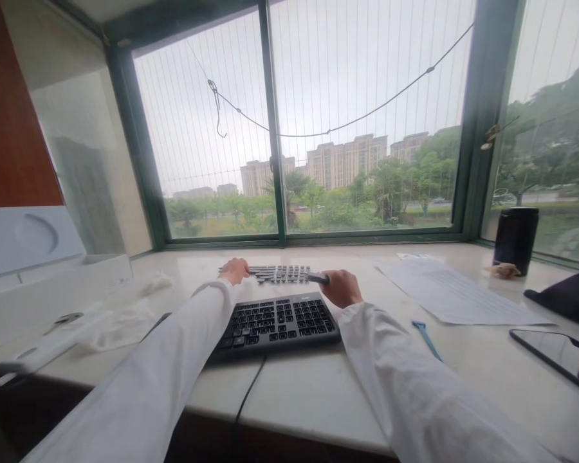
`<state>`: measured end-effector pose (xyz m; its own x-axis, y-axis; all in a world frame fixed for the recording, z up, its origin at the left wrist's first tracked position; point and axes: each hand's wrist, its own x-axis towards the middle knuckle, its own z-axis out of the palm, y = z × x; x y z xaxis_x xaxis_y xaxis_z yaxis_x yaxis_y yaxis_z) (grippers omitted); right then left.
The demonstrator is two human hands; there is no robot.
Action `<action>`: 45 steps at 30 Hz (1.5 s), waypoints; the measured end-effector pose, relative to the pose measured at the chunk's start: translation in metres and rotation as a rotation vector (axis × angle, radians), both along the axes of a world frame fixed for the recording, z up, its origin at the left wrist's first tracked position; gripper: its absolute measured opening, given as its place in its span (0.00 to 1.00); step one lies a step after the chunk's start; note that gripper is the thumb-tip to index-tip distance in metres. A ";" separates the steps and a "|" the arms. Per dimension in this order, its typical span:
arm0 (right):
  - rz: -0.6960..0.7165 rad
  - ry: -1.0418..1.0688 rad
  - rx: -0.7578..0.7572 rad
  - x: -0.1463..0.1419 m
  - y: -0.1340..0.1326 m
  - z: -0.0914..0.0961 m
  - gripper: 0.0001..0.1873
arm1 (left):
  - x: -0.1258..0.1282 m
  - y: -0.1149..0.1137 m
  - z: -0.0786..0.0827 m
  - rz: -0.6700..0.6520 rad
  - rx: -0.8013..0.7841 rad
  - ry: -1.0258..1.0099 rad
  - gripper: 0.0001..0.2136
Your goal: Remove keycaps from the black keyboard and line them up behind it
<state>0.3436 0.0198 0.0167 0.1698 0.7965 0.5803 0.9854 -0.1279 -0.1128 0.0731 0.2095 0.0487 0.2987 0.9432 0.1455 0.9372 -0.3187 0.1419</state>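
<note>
A black keyboard (282,321) lies in front of me, with most of its keycaps gone and a few still on at its lower left. Behind it, loose dark keycaps (284,274) are laid out in rows on the white sill. At the left end of those rows is my left hand (234,271), its fingers bent down and together; what they grip, if anything, is hidden. My right hand (342,287) is closed round a dark grey bar-shaped object (318,278), which points left at the right end of the keycaps. Its exact kind is unclear.
A thin blue tool (427,339) and printed paper sheets (456,292) lie to the right. Beyond them are a phone (560,357) and a black cylinder (516,241). Crumpled plastic (125,325) and a white power strip (60,341) lie left. A cable (248,392) hangs over the front edge.
</note>
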 end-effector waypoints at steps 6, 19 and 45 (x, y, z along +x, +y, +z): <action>0.012 0.001 -0.009 0.001 0.001 0.000 0.21 | 0.013 0.011 -0.004 -0.032 0.003 0.026 0.07; 0.021 -0.022 0.026 0.002 0.002 -0.002 0.22 | 0.020 0.016 -0.008 -0.035 0.047 0.074 0.08; 0.022 -0.004 0.004 0.005 0.001 -0.001 0.19 | 0.009 0.004 0.001 0.065 0.045 -0.004 0.11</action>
<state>0.3484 0.0209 0.0161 0.1501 0.7978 0.5840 0.9883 -0.1058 -0.1095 0.0819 0.2130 0.0501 0.2361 0.9530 0.1897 0.9556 -0.2632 0.1328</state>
